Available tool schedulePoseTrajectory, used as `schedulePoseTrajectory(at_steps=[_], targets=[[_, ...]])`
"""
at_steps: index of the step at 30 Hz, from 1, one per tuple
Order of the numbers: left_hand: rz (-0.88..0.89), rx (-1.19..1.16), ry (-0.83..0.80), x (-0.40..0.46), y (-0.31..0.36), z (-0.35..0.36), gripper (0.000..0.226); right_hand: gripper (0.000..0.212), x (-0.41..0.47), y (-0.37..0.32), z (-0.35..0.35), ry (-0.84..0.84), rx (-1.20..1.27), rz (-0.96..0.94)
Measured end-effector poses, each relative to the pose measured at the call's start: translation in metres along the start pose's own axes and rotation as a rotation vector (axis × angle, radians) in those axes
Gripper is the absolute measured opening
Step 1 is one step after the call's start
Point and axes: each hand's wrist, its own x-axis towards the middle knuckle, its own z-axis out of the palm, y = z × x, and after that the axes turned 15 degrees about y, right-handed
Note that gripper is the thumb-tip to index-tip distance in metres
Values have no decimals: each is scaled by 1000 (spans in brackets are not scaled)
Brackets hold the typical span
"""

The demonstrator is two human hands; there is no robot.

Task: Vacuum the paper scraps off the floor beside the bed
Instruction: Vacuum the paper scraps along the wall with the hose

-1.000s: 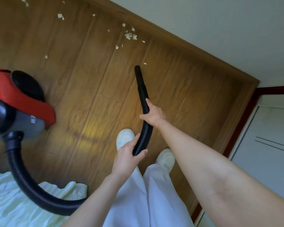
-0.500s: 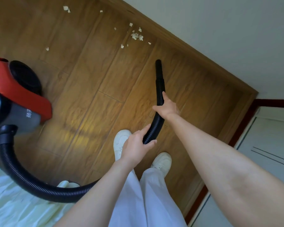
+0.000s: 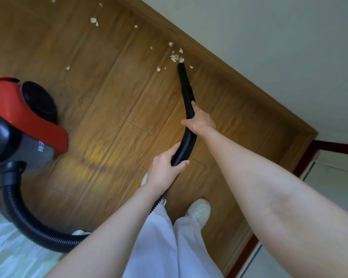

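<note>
Grip: your right hand [image 3: 200, 120] is wrapped round the black hose [image 3: 186, 141] up near the nozzle, and your left hand [image 3: 164, 167] holds the same hose lower down, fingers curled round it. Both hands hold tight, and that is good.
Nozzle: the black nozzle [image 3: 182, 74] tip sits right at the edge of the little pile of paper scraps [image 3: 176, 57], close to the wooden skirting board [image 3: 219, 59].
Scraps: the biggest bunch is at the tip. More bits lie apart on the wood floor [image 3: 113, 109], one to the left [image 3: 68, 67] and a pair further up [image 3: 94, 21].
Step now: you look ready to suck up the pile by the wall.
How to do it well: keep the tip low, almost touching the floor, and slide it slowly over the pile. Steer with your right hand and let your left hand feed the hose along.
Watch out: a fast poke could push the scraps away or into the crack by the wall, I think.
Next bits: sweep left for the loose ones after the pile is gone.
Vacuum: the red vacuum cleaner [image 3: 22, 121] sits on your left, near the pale bed sheet [image 3: 6, 253]. Don't tug the hose hard or it may tip.
</note>
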Motion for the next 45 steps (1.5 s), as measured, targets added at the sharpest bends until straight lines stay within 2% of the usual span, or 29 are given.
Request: schedulePoseTrajectory(at_steps=[9,22,28,35,40,45], targets=[[30,50,-99,8,17,11,64,85,7,25,-17,-21,46,105],[-89,-106,95,15,-6,-35,61,84,12,-62,15,-42,-101,-118],[-92,-139,50,26,3,-36,62,83,20,-60,4,2,-112,-65],[-30,-41,-10,37,22,-21,60,85,30,-28,-16,7,-31,47],[-29,-37,32,38,22,-18,61,87,34,-36,-18,-9,-28,-4],[-80,-94,101,38,19,-30,61,86,38,-64,-11,-61,-88,-133]])
